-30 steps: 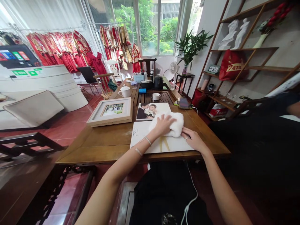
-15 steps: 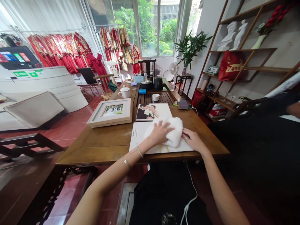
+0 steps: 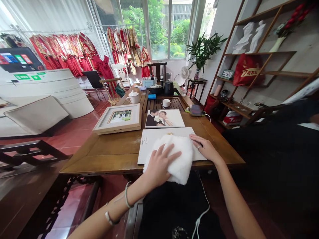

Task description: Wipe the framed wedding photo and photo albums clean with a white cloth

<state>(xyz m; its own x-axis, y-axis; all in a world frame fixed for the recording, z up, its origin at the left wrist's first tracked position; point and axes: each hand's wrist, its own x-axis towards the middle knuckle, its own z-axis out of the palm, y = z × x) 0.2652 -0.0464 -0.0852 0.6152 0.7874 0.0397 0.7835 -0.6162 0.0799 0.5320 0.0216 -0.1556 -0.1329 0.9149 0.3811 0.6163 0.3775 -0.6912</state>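
A fluffy white cloth (image 3: pixel 183 159) lies under the spread fingers of my left hand (image 3: pixel 159 166), which grips it. The cloth covers the middle of a white flat panel (image 3: pixel 149 136) and hangs over its near edge. Small dark print shows near the panel's left side, and a bit of gold mark peeks out above the cloth. My right hand (image 3: pixel 205 147), wearing a ring, rests with fingers stretched out on the panel's right side, close beside the cloth. Just beyond the panel is a wedding photo print (image 3: pixel 164 118) of a couple.
Two stacked wooden picture frames (image 3: pixel 117 118) lie left on the wooden table (image 3: pixel 99 156). Behind are a white lidded cup (image 3: pixel 134 97), a white teacup (image 3: pixel 166 103) and a dark kettle (image 3: pixel 168 88). A phone (image 3: pixel 196 110) with a cable sits right. A person in black (image 3: pixel 271 159) is at right.
My left hand has pulled the white cloth toward me and to the left, from the panel's upper right to over its near edge. My right hand stays almost in place.
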